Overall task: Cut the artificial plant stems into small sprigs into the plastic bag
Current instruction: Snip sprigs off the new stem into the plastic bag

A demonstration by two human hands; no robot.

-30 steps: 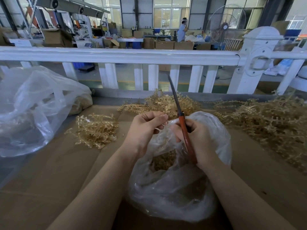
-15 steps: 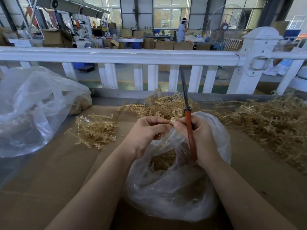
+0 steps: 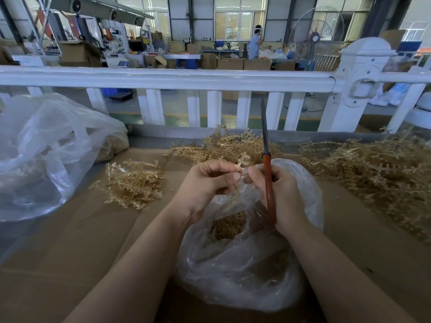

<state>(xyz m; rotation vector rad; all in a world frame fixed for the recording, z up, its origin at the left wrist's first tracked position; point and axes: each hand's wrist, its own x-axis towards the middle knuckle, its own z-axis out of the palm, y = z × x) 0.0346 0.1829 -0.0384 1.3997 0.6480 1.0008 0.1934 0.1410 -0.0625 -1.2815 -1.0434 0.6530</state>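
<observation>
Two hands over one open plastic bag [image 3: 245, 276] near the table's front edge. Left hand [image 3: 207, 183] pinches a small sprig [image 3: 243, 159]; right hand [image 3: 279, 192] grips upright scissors [image 3: 268, 180]. Three loose stem piles: left [image 3: 135, 183], rear [image 3: 224, 145], right [image 3: 377, 173]. Second bag [image 3: 46, 155] at left edge; white fence [image 3: 186, 78] behind.

Both bare forearms reach in from the lower edge and converge toward the middle, wrists raised. The left hand [image 3: 207, 183] has its fingers curled, thumb and forefinger pressed together in a pinch at the tips. The right hand [image 3: 277, 194] faces it, fingertips nearly touching those of the left, its fingers wrapped around a slim handle that stands upright through the fist. Its thumb seems to meet the left fingertips, though that contact is hard to make out.
</observation>
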